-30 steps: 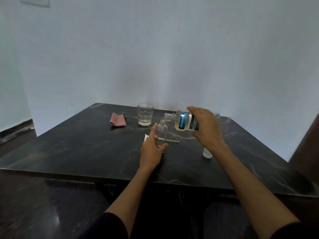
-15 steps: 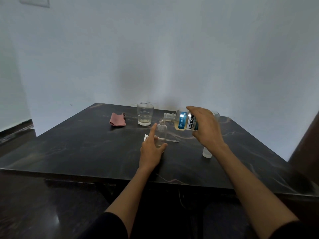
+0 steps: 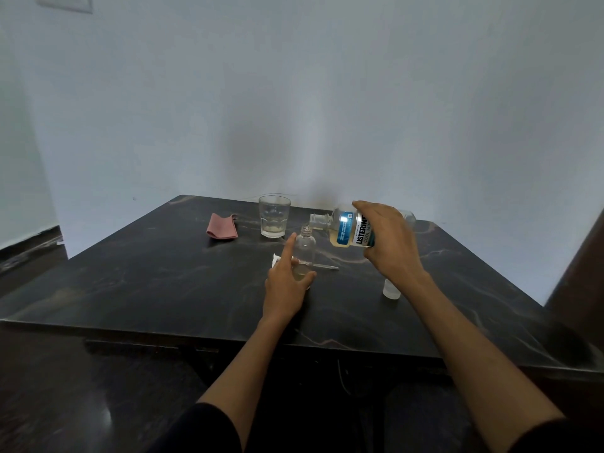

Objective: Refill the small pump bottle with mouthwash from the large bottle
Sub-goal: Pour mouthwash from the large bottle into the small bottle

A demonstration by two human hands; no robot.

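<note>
2 hands are at work near the middle of the dark counter, toward its far edge. The right hand wraps its grip around the large bottle, fingers curled over the labelled body, and holds it tipped almost flat with its open neck pointing left, just above and beside the mouth of the small pump bottle. That small bottle stands upright on the counter with its top off; the left hand steadies it low down, thumb and curled fingers on the base and the index finger lifted straight alongside. A little pale liquid seems to sit at its bottom, though no stream can be made out.

This looks like the pouring step, early on, with the small bottle mostly unfilled. The next move calls for a slow further tilt with the neck kept right over the narrow mouth, since spilling is easy here.

Behind the small bottle lies what may be the pump head with its tube. A glass tumbler and a pink cloth sit nearer the far edge, and a white cap rests by the right wrist.
</note>
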